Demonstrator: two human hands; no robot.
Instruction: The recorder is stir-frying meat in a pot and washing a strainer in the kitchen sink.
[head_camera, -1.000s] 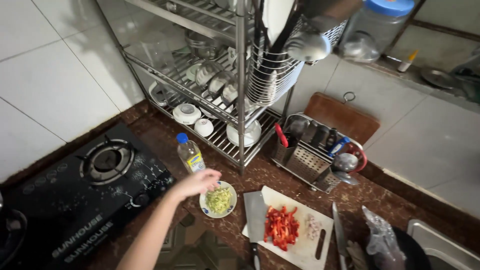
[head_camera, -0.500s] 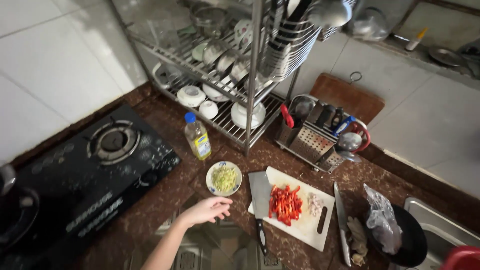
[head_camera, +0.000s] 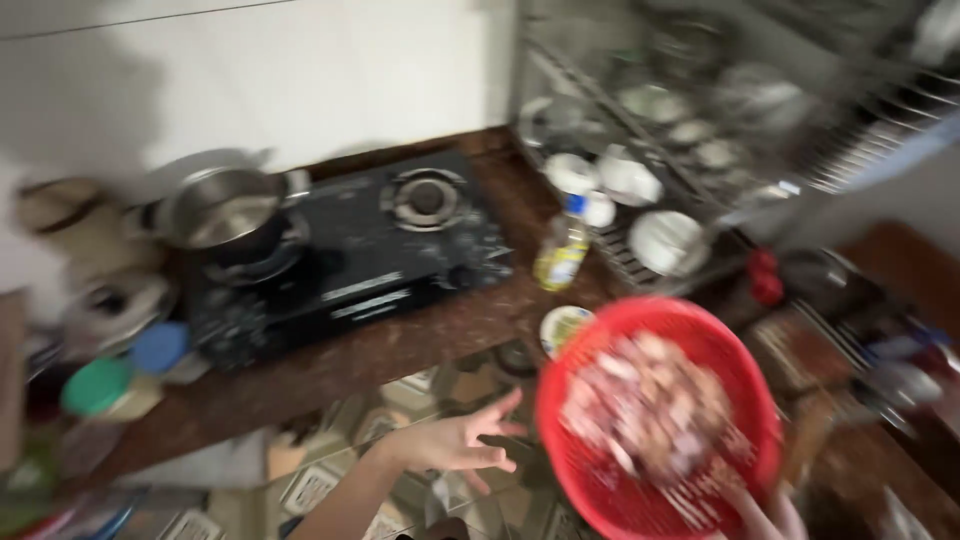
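Note:
The view is blurred by motion. My right hand (head_camera: 765, 510), at the bottom right, holds a round red plastic strainer basket (head_camera: 660, 415) filled with pale pinkish pieces of food. It is held above the counter edge, in front of me. My left hand (head_camera: 465, 445) is empty with fingers spread, just left of the basket and apart from it. Behind the basket, a small bowl of chopped green-white food (head_camera: 562, 325) stands on the brown counter (head_camera: 400, 345).
A black two-burner gas stove (head_camera: 350, 255) carries a steel pot (head_camera: 220, 212) on its left burner. An oil bottle (head_camera: 562, 248) stands by a metal dish rack (head_camera: 680, 150) with bowls and plates. Lidded containers (head_camera: 110, 375) crowd the counter's left end.
The view has swung left and now takes in the whole stove and the pot. The red basket has come into view in my right hand. My left hand has drawn back from the bowl.

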